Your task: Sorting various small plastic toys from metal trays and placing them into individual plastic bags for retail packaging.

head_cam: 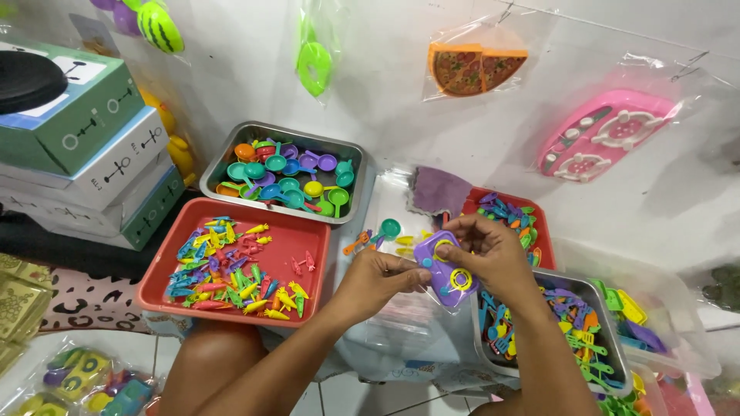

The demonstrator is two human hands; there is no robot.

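Both my hands hold a small purple toy stove [441, 270] with yellow burner rings and a teal knob. My left hand [378, 279] pinches its left edge. My right hand [487, 250] grips its top and right side, fingers curled over it. Under the hands lie clear plastic bags [401, 323] with a teal toy pan [390, 228] and small orange and yellow pieces on them.
A red tray [304, 254] of small coloured toy foods sits left. A metal tray [231, 158] of toy pans stands behind it. Another metal tray [609, 339] of toy utensils lies right, with a red tray [539, 231] behind. Stacked boxes [92, 146] stand far left. Bagged toys hang on the wall.
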